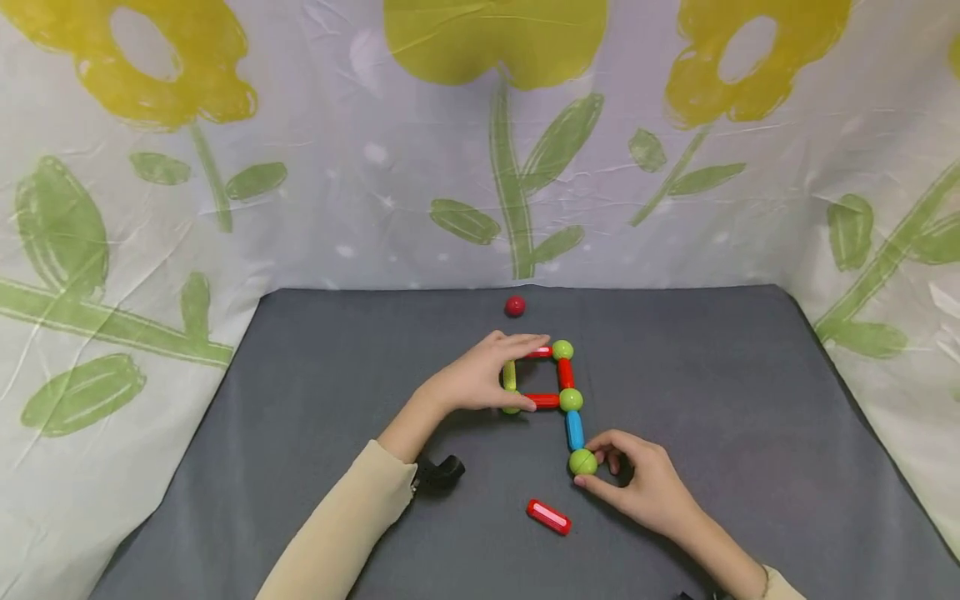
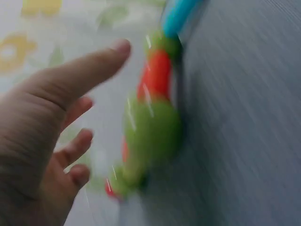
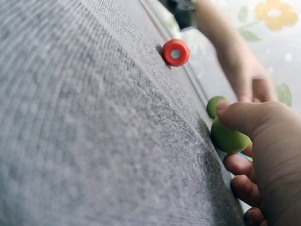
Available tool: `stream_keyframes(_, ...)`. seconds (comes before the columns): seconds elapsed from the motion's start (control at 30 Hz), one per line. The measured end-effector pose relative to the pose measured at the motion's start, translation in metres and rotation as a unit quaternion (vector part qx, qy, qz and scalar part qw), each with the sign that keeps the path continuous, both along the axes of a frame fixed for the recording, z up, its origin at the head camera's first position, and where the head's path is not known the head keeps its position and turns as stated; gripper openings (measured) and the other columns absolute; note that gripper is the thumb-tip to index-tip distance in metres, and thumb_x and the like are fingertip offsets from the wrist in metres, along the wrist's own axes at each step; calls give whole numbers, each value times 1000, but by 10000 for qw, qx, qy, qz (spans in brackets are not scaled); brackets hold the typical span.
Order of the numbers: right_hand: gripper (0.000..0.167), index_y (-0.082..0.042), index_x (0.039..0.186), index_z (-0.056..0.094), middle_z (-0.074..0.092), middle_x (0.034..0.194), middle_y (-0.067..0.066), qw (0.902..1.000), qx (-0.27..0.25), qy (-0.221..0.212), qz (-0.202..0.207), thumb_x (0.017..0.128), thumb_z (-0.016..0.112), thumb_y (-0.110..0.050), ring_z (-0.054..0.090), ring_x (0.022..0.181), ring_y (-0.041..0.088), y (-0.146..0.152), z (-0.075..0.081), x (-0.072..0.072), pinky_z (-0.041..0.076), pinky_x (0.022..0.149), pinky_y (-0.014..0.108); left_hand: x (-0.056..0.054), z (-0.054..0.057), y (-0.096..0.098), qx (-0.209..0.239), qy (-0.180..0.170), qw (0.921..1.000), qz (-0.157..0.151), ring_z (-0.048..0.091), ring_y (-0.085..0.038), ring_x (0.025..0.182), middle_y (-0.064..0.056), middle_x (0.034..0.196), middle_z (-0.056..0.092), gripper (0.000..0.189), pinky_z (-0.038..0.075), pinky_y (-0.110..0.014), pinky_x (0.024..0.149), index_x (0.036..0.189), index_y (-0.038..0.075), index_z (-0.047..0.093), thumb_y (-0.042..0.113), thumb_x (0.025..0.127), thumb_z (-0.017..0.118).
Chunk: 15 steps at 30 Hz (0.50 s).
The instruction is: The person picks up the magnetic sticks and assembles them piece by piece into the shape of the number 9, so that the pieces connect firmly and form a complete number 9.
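A square of magnetic building rods lies on the dark cloth: red rods [image 1: 566, 374], a yellow-green rod [image 1: 510, 375] and green balls [image 1: 571, 400] at its corners. From its near right corner runs a blue rod [image 1: 574, 431], ending in another green ball [image 1: 582, 462]. My right hand [image 1: 637, 487] pinches that end ball between thumb and fingers; the right wrist view shows the thumb on the ball [image 3: 229, 135]. Over the square's left side is my left hand [image 1: 480, 375], fingers and thumb spread. In the blurred left wrist view, its thumb [image 2: 89, 70] stands apart from the rods.
One loose red rod [image 1: 549, 517] lies in front of the structure, nearer me. A red ball [image 1: 515, 307] sits near the cloth's back edge. Behind hangs a flowered curtain [image 1: 360, 192]. A black strap piece [image 1: 440, 472] shows at my left wrist.
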State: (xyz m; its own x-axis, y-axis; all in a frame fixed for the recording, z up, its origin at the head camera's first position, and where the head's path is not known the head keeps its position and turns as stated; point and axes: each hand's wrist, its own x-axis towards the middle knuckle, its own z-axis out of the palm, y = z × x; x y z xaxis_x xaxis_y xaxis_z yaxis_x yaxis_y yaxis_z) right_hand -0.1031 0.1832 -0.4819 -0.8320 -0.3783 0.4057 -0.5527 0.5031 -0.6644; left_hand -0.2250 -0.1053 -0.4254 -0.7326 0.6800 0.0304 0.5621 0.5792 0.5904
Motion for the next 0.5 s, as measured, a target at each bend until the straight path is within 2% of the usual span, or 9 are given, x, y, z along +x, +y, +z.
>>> stream_keyframes(0.07,41,-26,104,72,64,87,-17,10000,-9,34,10,75,98,-15,54,72,3,0,-1,0,43,61,18,-2,9,21,-65,-3,9977,-681,46,-23,131,0,166,45,84,48,-40,105,162,16,48,31,89,89)
stream_keyframes(0.13,41,-26,104,72,64,87,-17,10000,-14,54,4,75,99,-15,54,72,3,0,-1,1,43,60,19,-3,15,41,-270,-8,9910,-1312,48,-20,137,1,162,51,75,43,-37,111,158,15,54,23,91,87)
stream_keyframes(0.23,40,-25,105,72,65,87,-16,10000,-17,19,12,76,98,-16,54,72,3,-1,-2,2,43,60,19,0,16,65,-933,127,9769,-1920,51,-15,133,6,154,59,62,42,-28,109,151,19,62,14,93,84)
stream_keyframes(0.3,39,-25,105,72,65,88,-16,10000,-26,-14,25,77,98,-17,54,72,3,-2,-2,2,43,60,19,4,16,76,-1347,291,9675,-2118,53,-13,126,9,147,64,52,42,-22,104,144,21,69,10,94,81)
stream_keyframes(0.37,39,-25,104,72,65,87,-15,10000,-46,-31,16,77,98,-17,54,72,3,-2,-2,2,43,60,19,7,14,83,-1609,506,9609,-2195,52,-12,115,12,137,70,41,44,-17,92,132,23,78,8,94,80)
stream_keyframes(0.5,41,-26,101,71,64,85,-13,9999,-86,11,-59,74,100,-15,53,70,4,0,-1,2,42,59,18,6,14,89,-1596,677,9609,-2160,52,-9,104,16,114,77,22,42,-14,82,110,25,86,12,94,82)
